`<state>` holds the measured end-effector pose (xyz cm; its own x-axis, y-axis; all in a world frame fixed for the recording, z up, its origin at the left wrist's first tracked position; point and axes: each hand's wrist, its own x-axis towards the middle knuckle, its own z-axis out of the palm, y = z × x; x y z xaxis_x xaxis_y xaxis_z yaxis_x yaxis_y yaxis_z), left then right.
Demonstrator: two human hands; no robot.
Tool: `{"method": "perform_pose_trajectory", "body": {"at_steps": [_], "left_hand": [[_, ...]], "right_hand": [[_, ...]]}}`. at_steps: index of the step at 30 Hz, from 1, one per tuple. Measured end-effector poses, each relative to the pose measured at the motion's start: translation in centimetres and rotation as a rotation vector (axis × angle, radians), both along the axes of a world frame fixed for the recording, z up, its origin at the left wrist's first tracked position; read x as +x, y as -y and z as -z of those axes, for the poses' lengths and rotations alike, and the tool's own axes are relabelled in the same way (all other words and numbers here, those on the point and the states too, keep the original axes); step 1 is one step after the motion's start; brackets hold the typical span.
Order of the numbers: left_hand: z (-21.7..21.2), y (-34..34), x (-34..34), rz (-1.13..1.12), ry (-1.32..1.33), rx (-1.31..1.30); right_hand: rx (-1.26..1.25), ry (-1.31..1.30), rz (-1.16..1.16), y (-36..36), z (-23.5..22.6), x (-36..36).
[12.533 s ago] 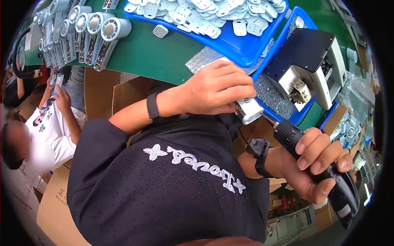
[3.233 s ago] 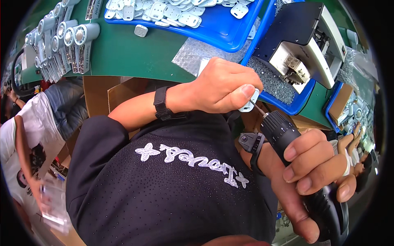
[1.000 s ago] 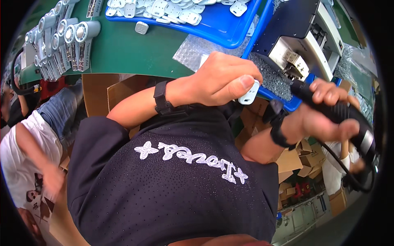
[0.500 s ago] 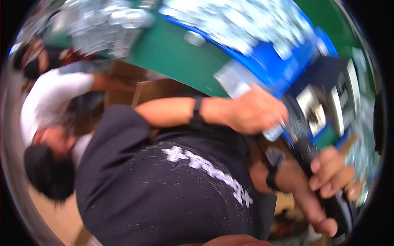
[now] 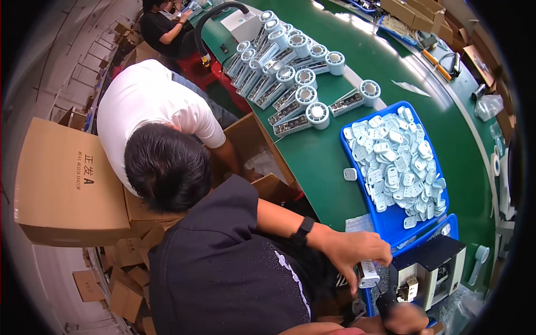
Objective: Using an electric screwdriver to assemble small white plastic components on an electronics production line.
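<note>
My left hand (image 5: 357,251), wearing a black wristband, curves its thumb and fingers around the pale-blue end of a handheld fan part (image 5: 368,279); the rest of that part is hidden. Low in the view is my right hand (image 5: 405,318), blurred and closed around a black cylindrical tool (image 5: 386,302), mostly covered. Beside it stands a black-and-white machine (image 5: 444,268) with a small metal mechanism in its front opening. Beyond my left hand, a blue tray (image 5: 354,162) carries a heap of pale-blue covers; one loose cover (image 5: 350,174) lies outside its left rim.
Several pale-blue handheld fans (image 5: 318,114) with exposed handle innards lie in rows on the green table (image 5: 312,173). At left, a person in a white shirt (image 5: 145,100) reaches into an open cardboard box (image 5: 251,137). A closed carton (image 5: 67,178) stands behind that person.
The view has swung, bringing the fan rows and the whole tray into sight. My right hand and its tool now sit lower, at the bottom edge. My left hand stays around the pale-blue part.
</note>
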<state>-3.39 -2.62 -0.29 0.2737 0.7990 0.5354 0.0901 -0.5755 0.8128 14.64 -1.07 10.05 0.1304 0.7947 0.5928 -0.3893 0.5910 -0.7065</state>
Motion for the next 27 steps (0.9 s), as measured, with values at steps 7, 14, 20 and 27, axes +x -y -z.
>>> {"method": "perform_pose_trajectory", "body": {"at_steps": [7, 14, 20, 27], "left_hand": [[0.8, -0.7, -1.3, 0.077, -0.102, 0.183], [-6.9, -9.3, -7.2, 0.112, -0.639, 0.311], [-5.8, -26.7, -7.2, -0.143, -1.001, 0.445], [4.1, -36.1, -8.7, -0.169, -1.264, 0.404]], "right_hand": [[-0.179, -0.008, -0.041, 1.8, -0.5, 0.2], [-0.032, -0.195, 0.147, 1.9, -0.5, 0.2], [-0.267, 0.362, 0.26, 1.9, 1.9, -0.4], [-0.606, 1.283, 0.39, -5.9, 6.9, -6.7]]}}
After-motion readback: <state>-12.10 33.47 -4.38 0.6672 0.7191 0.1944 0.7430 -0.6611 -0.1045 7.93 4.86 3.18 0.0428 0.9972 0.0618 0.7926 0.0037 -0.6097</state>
